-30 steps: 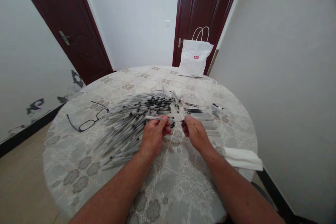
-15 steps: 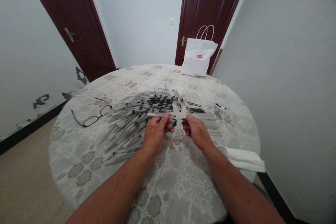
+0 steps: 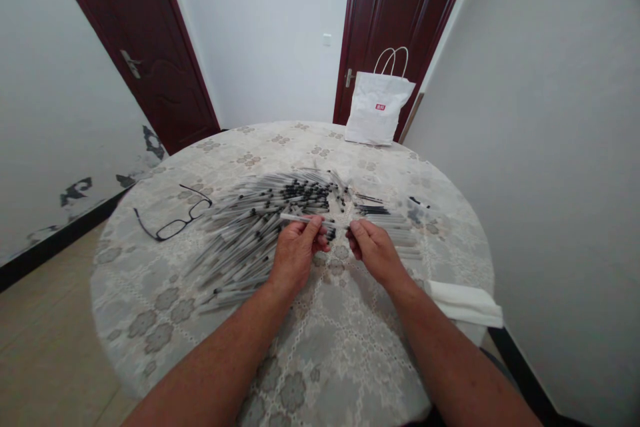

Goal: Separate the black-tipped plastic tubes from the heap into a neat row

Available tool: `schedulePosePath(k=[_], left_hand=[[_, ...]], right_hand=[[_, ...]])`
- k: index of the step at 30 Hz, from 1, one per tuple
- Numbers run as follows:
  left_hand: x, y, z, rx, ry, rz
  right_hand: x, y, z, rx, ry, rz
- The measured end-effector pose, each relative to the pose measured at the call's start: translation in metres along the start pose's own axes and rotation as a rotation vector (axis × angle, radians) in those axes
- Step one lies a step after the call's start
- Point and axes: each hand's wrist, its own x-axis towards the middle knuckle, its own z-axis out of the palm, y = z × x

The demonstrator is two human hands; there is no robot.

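Observation:
My left hand [image 3: 297, 247] is closed around a thin pen [image 3: 294, 217] with a whitish barrel, held nearly level over the table. The fingers of my right hand [image 3: 373, 243] are pinched at the pen's dark right end; whether a separate cap is there I cannot make out. Left of and behind my hands spreads a large heap of similar pens [image 3: 240, 260], many with black ends. Beside my right hand lies a neat row of pale barrels [image 3: 400, 235], with several thin black pieces [image 3: 374, 210] just behind it.
A round table with a patterned cloth [image 3: 345, 347] carries everything. Eyeglasses [image 3: 173, 230] lie at the left. A white paper bag [image 3: 380, 110] stands at the back right. Small black bits [image 3: 419, 203] lie at the right, and a folded white item [image 3: 465, 303] rests near the right edge.
My right hand has shifted very slightly left, toward my left hand. The left hand and the pen stay almost in place.

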Motion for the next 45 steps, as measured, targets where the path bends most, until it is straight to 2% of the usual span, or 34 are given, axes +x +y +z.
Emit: schedulePosePath(k=[7,14,21,25,30,34,37,39,43,45], left_hand=[[0.0,-0.001,-0.001,-0.008,-0.008,0.012],[-0.001,-0.001,-0.001,0.024,-0.008,0.011],[-0.001,-0.001,0.0,0.018,0.001,0.014],[-0.001,-0.001,0.001,0.03,0.013,0.009],[0.004,0.002,-0.002,-0.003,0.075,0.065],[0.007,0.004,-0.004,-0.048,0.08,0.049],[0.007,0.002,-0.005,-0.074,0.073,0.016],[0.007,0.002,-0.005,-0.082,0.065,-0.007],[0.005,0.001,-0.004,-0.068,0.035,-0.023],[0.005,0.0,-0.003,-0.059,0.02,-0.024]], right_hand=[[-0.001,-0.001,0.002,0.136,-0.02,-0.02],[0.001,0.002,0.002,0.005,-0.017,-0.005],[0.001,-0.002,0.004,0.128,0.013,-0.016],[0.002,-0.001,0.004,0.062,0.042,-0.019],[0.005,0.0,-0.004,0.017,0.123,-0.057],[0.006,-0.005,-0.019,-0.198,0.041,-0.102],[0.01,-0.01,-0.04,-0.411,-0.029,-0.129],[0.014,-0.013,-0.058,-0.475,0.053,-0.12],[0.026,-0.012,-0.099,-0.372,0.545,-0.118],[0.031,-0.006,-0.113,-0.282,0.698,-0.127]])
